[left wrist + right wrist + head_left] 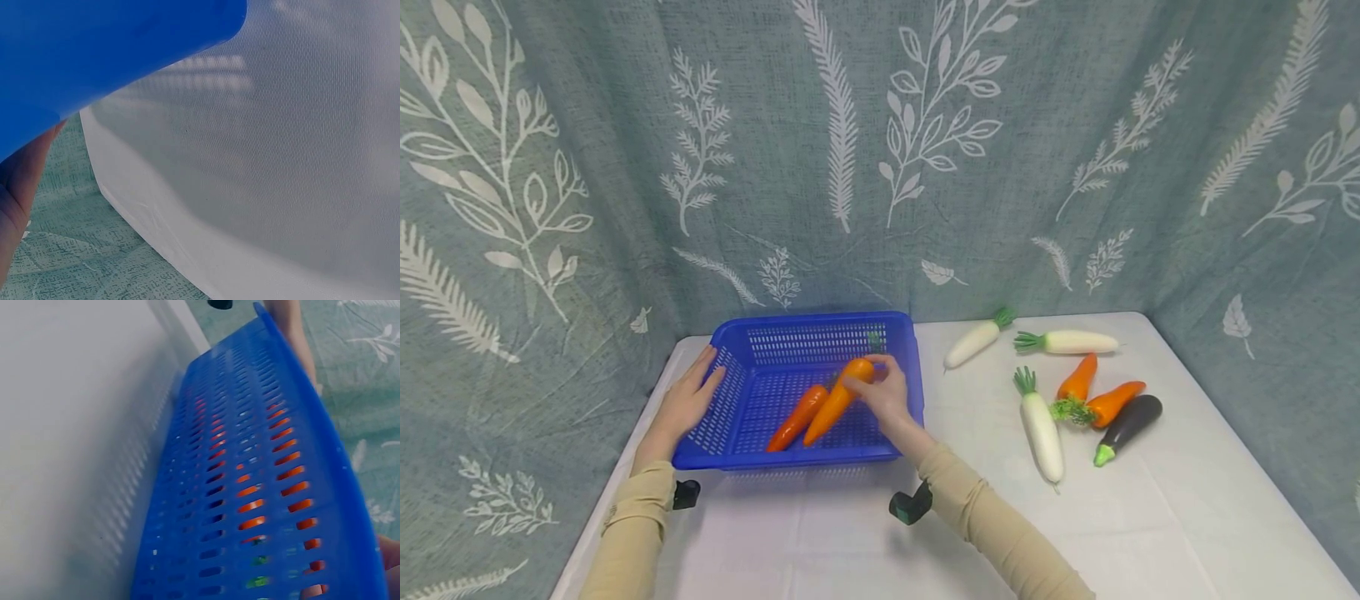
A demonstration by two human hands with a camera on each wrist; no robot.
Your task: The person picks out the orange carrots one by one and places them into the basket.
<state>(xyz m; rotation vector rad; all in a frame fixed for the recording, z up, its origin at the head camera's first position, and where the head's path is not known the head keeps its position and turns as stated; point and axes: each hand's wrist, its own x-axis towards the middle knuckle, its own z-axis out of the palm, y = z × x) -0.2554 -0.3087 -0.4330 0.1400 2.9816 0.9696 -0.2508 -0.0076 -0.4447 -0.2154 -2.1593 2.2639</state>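
Note:
In the head view my right hand [886, 392] reaches over the right side of a blue plastic basket [801, 458] and holds the thick end of an orange carrot [832, 408] between thumb and fingers. The carrot's tip slants down toward the basket's near wall. A redder carrot [797, 418] lies in the basket just left of it. My left hand [685, 404] holds the basket's left rim, thumb on the inner side. Seen from the left wrist, part of the left hand [22, 187] shows beside the blue wall. Orange shows through the wall slots in the right wrist view.
Right of the basket lie white radishes [1042, 433] with green tops, two orange carrots [1116, 403] and a dark eggplant [1131, 425]. They rest on a white-covered table [1195, 492]. A patterned green-grey curtain [865, 158] hangs behind and at both sides.

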